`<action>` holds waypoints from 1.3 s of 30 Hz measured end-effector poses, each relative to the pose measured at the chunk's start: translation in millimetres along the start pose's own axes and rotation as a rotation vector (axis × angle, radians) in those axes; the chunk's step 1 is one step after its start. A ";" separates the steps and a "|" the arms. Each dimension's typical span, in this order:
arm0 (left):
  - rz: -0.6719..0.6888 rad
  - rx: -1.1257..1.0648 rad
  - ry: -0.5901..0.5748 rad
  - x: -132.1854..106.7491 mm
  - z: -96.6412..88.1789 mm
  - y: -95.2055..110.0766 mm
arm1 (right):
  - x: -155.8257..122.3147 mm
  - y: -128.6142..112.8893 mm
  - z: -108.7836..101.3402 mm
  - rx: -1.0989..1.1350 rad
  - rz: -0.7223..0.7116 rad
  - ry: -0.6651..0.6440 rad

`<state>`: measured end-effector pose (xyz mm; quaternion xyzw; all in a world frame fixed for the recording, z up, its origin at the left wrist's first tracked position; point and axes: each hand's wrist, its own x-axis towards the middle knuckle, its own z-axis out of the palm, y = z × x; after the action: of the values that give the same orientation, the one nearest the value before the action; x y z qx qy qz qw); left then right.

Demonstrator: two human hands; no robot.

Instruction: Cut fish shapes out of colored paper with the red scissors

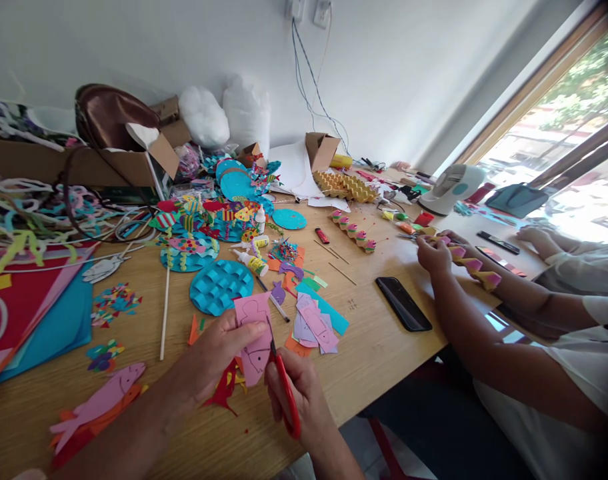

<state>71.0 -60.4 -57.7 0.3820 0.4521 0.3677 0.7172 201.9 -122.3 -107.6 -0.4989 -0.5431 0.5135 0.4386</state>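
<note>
My left hand [215, 352] grips a piece of pink paper [257, 363] with its thumb on top. A fish outline with an eye is drawn on that paper in dark lines. In my right hand [307, 393] are red-handled scissors [289, 395], their blades along the paper's right edge. How far the blades are apart I cannot make out. Just right of them lies a stack of pink and lilac paper pieces [314, 323] with fish outlines. Red paper scraps [224, 393] lie under my left hand. Cut-out pink paper fish [107, 400] rest on orange and red ones at the lower left.
Blue scaled paper discs [221, 287], glue bottles [253, 262] and a wooden stick [165, 313] lie ahead. A black phone [403, 304] is to the right. Beyond it, a co-worker's hands [434, 253] hold a pink-and-yellow egg-carton strip [471, 265]. Coloured sheets [49, 333] lie left.
</note>
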 end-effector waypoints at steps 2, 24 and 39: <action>-0.001 0.008 -0.006 0.3 -2.7 -1.0 | 0.4 1.3 0.3 0.000 0.002 0.002; 0.070 0.031 -0.040 3.1 -2.1 -4.9 | -0.3 -2.2 0.8 0.113 0.042 -0.006; 0.072 0.052 -0.044 3.8 -3.0 -8.2 | 1.6 -4.2 1.7 0.122 0.045 -0.009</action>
<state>71.0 -60.0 -67.2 0.4247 0.4318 0.3730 0.7029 199.6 -120.7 -103.7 -0.4810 -0.5015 0.5575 0.4542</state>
